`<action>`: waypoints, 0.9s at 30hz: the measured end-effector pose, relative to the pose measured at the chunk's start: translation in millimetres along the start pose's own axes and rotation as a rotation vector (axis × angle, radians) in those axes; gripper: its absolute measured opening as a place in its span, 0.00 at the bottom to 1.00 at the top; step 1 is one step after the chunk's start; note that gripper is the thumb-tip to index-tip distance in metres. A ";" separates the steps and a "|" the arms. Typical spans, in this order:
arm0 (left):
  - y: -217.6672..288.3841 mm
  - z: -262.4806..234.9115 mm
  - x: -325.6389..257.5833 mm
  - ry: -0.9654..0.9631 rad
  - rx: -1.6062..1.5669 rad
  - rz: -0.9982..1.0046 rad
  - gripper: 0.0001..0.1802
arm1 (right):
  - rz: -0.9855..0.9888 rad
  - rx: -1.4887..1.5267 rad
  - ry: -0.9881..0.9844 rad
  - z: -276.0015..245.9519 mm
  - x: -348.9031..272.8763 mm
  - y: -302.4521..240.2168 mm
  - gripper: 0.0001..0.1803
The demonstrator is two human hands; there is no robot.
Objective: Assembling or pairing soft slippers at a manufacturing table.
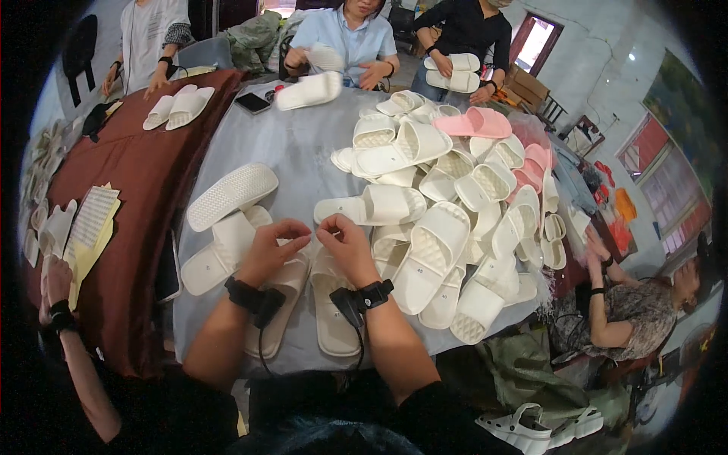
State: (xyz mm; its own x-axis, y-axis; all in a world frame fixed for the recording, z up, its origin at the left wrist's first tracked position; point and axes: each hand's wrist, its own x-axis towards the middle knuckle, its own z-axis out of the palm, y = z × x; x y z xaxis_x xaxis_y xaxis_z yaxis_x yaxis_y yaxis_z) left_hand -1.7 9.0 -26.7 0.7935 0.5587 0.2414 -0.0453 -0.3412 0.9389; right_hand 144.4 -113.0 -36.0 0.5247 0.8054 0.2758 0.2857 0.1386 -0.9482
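Both hands meet over the near edge of the table. The left hand [271, 246] is curled, its fingertips pinched toward the middle, and the right hand [345, 244] mirrors it, thumb and forefinger closed. Whatever they pinch between them is too small to make out; it may be a thread or tag. Directly under the hands lie two cream slippers [322, 303] side by side, toes pointing away, on the grey tablecloth [296, 148].

The step in hand looks like fine finger work on something for this pair, so the next move probably calls for a steady pinch and a short lowering onto the slippers below.

Left of the hands rest two more white slippers [224, 227], one sole up. To the right and farther off spreads a heap of white slippers [444, 197] with a few pink slippers [485, 121] at its far side. Other people sit around the table handling slippers.
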 end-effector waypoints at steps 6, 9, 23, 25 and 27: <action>-0.5 -2.3 -0.5 -0.061 0.052 0.004 0.09 | -0.034 -0.051 -0.050 0.1 -0.8 -3.3 0.07; 0.0 -0.8 0.8 -0.069 0.030 -0.010 0.09 | -0.045 -0.045 -0.057 -1.5 -0.2 -0.6 0.08; -2.1 -1.4 1.6 -0.081 0.085 0.008 0.08 | -0.023 -0.043 -0.071 -0.6 0.1 -2.0 0.07; -4.5 1.2 2.7 -0.066 0.071 0.027 0.08 | -0.032 -0.039 -0.050 0.2 1.0 -0.2 0.07; -5.3 1.5 2.1 -0.051 0.059 0.043 0.08 | -0.053 0.010 0.015 2.0 3.0 -2.8 0.11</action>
State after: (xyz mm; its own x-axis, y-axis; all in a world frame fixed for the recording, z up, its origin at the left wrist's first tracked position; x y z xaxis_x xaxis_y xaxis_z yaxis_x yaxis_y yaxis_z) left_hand 1.1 10.8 -31.5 0.8217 0.5036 0.2667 -0.0452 -0.4089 0.9114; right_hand 143.7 -109.8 -32.9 0.5209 0.7882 0.3277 0.3052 0.1866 -0.9338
